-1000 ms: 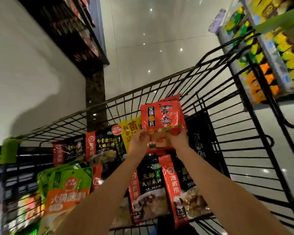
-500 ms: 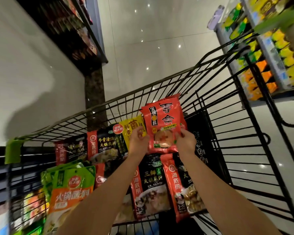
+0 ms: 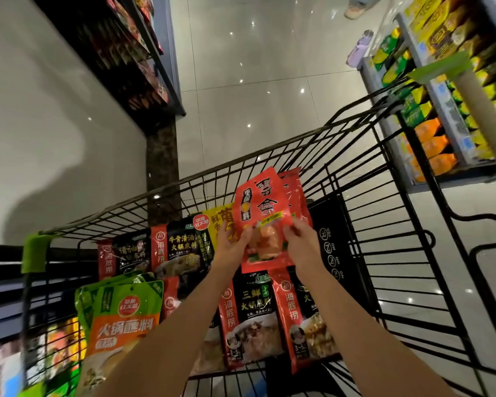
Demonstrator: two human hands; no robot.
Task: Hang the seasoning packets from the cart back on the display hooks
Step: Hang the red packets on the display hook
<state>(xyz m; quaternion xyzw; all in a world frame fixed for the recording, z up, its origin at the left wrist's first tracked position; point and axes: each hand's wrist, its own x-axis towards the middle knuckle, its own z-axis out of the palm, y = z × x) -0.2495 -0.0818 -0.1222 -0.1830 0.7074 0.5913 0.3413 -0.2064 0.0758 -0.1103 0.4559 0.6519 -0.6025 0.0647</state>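
The head view looks down into a black wire cart [image 3: 364, 224] in a shop aisle. Both hands hold up one red packet [image 3: 262, 207] above the cart's load. The left hand [image 3: 234, 247] pinches its lower left edge, fingers curled onto it, and the right hand [image 3: 301, 243] pinches the lower right edge the same way. A second red packet [image 3: 297, 193] shows just behind the first; whether it is held too is unclear.

To do this step well, I would judge it best to separate a single packet, turn its top edge up so the hang hole is easy to find, and carry it by the edges to a hook, keeping the pouch flat rather than creased.

Writing: the held packet bears large dark Chinese characters and a black strip reading 火锅底料 in part. Below lie black and red packets [image 3: 251, 313] marked 海底捞, one reading 三鲜火锅底料, another 牛骨清汤火锅底料. A green and orange packet [image 3: 123, 319] at the left reads 火锅蘸料. A yellow packet [image 3: 216, 222] sits behind the left hand. Shelves [image 3: 430, 90] of yellow and orange goods stand to the right.
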